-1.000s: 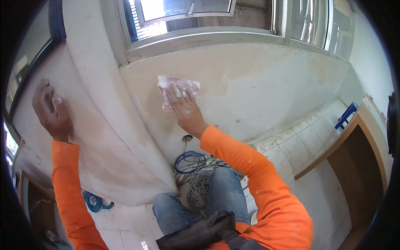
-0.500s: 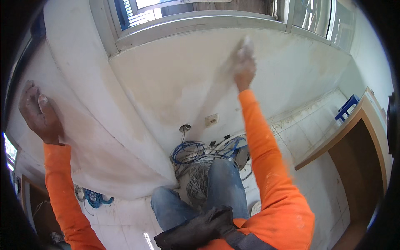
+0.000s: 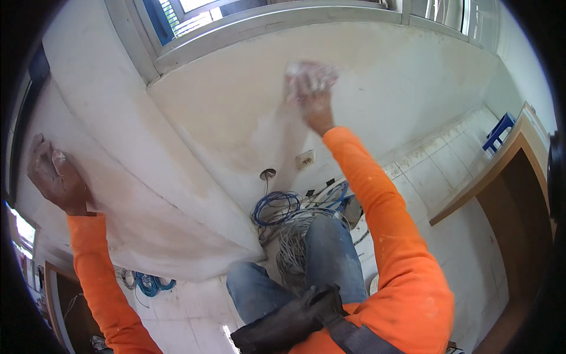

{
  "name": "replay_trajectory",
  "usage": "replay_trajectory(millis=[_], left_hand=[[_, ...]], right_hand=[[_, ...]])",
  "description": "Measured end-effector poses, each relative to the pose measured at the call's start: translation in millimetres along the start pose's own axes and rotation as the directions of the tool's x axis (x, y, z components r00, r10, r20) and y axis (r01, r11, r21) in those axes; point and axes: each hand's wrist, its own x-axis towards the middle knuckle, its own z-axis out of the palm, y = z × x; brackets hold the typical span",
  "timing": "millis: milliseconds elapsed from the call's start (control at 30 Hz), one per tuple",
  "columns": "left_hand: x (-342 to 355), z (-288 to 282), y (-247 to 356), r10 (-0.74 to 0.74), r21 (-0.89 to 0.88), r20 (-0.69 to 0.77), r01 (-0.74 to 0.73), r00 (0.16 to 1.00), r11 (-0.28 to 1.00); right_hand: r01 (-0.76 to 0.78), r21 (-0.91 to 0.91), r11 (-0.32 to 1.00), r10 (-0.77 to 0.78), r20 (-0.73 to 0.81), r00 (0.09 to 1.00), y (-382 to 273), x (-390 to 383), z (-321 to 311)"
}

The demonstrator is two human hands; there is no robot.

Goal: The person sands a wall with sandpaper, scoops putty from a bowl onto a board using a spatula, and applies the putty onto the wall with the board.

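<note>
At far left, a brown wooden cabinet with a pale front edge stands open-sided; small items low inside are too dark to identify. Above it, the bare left hand is against the white plastered side wall. Its grip is loosely curled, thumb apart from the fingers, with nothing seen in it. A bright blue coil of cable lies on the floor below.

On the white wall with beige patches under the window, a round hole admits a thin cable; its depth cannot be read. Dark blue looped cable and tangled grey cable lie below. At the waist, a black fabric pouch-like item shows no contents.

The bare right hand holds a reddish-and-white sheet flat to the patched wall, grip laid over it; blur hides any pinch at its edge. The step in hand is judged to be rubbing down the wall. The next stroke would call for even pressure, with the sheet kept flat beneath the fingers.

At far right, a hollow brown wooden unit has a shadowed interior; a blue plastic stool is near its upper end.
</note>
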Motion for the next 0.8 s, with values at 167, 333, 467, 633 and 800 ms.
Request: replay_trajectory(millis=[167, 333, 467, 633, 800], left_hand=[[1.7, -13.6, 0.5, 0.001, 0.093, 0.057, -0.006, 0.998, 0.996], [6.3, -9.2, 5.3, -0.016, 0.020, 0.009, 0.015, 1.000, 1.000], [-0.5, -9.0, -3.5, 0.070, 0.020, 0.027, -0.070, 0.997, 0.997], [4.7, -12.7, 1.0, 0.005, -0.008, 0.020, -0.005, 1.000, 1.000], [-4.4, -4.8, -9.1, 0.013, -0.050, -0.017, -0.014, 1.000, 0.999]], right_hand=[[0.082, 0.339, 0.937, -0.161, 0.212, 0.964, -67.3, -84.4, -23.8], [-0.229, -0.167, 0.959, 0.244, 0.076, 0.967, 62.7, -39.4, -38.8], [-0.612, 0.254, 0.749, 0.653, -0.125, 0.747, 140.3, 59.7, -54.5], [-0.368, 0.191, 0.910, 0.400, -0.168, 0.901, 21.2, 68.9, -1.2], [-0.066, 0.038, 0.997, 0.056, 0.219, 0.974, -183.3, -30.4, -19.2]])
